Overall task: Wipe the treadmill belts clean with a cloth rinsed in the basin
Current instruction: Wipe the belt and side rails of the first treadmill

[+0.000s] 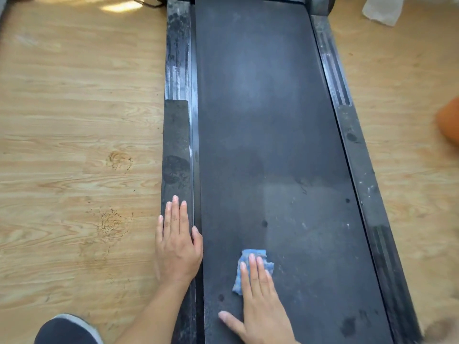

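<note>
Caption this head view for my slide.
Right hand presses blue cloth onto treadmill belt, left hand rests on side rail.

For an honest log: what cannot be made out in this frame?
1. Blue cloth: head view, mostly hidden under the right hand.
2. Orange object: head view, cut off by the right edge.
3. Pale object: head view, blurred, cut off by the top edge.
4. Shoe: cut off by the bottom edge.
</note>
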`<action>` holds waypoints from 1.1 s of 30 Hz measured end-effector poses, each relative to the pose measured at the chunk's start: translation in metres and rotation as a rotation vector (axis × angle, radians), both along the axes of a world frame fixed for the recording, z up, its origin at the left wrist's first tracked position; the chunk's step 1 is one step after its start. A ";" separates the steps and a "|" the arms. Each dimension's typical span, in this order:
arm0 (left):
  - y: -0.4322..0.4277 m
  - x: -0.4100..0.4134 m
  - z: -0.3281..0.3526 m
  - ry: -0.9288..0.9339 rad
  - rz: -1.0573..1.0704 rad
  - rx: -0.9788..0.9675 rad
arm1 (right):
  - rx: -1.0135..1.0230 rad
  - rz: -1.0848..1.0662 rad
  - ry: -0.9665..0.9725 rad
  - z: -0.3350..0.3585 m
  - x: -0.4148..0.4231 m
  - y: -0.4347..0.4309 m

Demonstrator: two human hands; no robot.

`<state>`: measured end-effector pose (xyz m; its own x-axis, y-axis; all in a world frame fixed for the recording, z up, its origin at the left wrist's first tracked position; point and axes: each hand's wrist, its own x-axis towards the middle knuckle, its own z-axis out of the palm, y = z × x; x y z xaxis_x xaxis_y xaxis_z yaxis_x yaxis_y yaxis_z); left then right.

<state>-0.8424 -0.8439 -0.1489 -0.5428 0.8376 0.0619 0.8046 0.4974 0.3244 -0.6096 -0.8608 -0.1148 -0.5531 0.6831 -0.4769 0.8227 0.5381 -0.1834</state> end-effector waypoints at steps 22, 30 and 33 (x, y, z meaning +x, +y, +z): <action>0.006 -0.003 -0.010 0.117 -0.518 0.068 | -0.001 -0.060 0.012 -0.007 0.018 0.033; 0.007 -0.004 -0.014 0.138 -0.481 0.048 | 0.095 -0.154 0.034 -0.012 -0.067 0.240; 0.005 -0.004 -0.013 0.136 -0.492 0.032 | 0.087 -0.154 0.056 -0.011 -0.057 0.218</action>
